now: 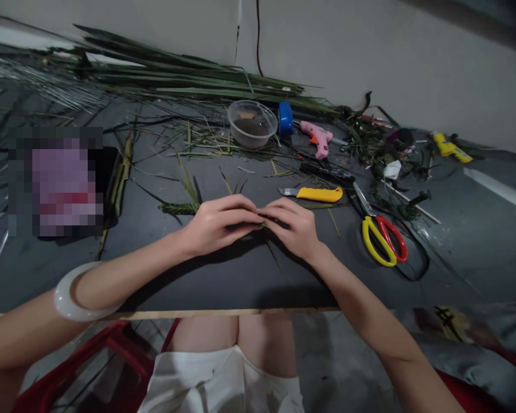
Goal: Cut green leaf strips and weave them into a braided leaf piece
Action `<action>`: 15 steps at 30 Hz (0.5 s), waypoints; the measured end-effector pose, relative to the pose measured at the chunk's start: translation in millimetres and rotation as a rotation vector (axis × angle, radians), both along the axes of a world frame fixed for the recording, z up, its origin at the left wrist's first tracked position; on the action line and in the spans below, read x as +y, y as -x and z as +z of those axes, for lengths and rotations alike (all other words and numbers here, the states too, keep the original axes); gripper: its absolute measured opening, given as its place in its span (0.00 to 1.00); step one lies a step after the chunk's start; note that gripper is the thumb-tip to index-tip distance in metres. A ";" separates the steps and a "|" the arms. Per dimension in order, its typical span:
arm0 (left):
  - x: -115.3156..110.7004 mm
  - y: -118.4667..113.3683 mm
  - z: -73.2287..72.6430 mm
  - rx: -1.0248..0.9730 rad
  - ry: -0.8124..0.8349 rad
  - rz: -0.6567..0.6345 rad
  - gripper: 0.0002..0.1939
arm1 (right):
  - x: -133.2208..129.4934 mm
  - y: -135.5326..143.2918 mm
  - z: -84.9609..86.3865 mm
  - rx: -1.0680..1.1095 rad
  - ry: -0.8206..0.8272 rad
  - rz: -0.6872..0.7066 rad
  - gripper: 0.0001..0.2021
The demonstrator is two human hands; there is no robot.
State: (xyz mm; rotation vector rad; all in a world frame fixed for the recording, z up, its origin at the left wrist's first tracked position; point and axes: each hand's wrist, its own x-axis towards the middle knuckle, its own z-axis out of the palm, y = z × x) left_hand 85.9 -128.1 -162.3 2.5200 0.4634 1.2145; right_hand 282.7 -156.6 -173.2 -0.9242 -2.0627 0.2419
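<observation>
Both hands meet at the middle of the dark table, fingertips touching. My left hand is closed over a woven green leaf piece, whose braided end sticks out to the left with thin leaf strips rising behind it. My right hand is pinched at the fingertips against the left ones; what lies between them is mostly hidden. Just behind the right hand lies a yellow box cutter. Scissors with yellow and red handles rest farther right.
Long green leaves lie along the wall. A clear plastic bowl, blue tape roll and pink glue gun stand behind the hands. A blurred pink item is at left, the table's front edge near.
</observation>
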 end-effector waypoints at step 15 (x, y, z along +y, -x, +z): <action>1.5 0.3 -3.7 -0.058 -0.220 -0.043 0.07 | -4.7 -4.2 13.0 -0.012 -0.106 0.105 0.06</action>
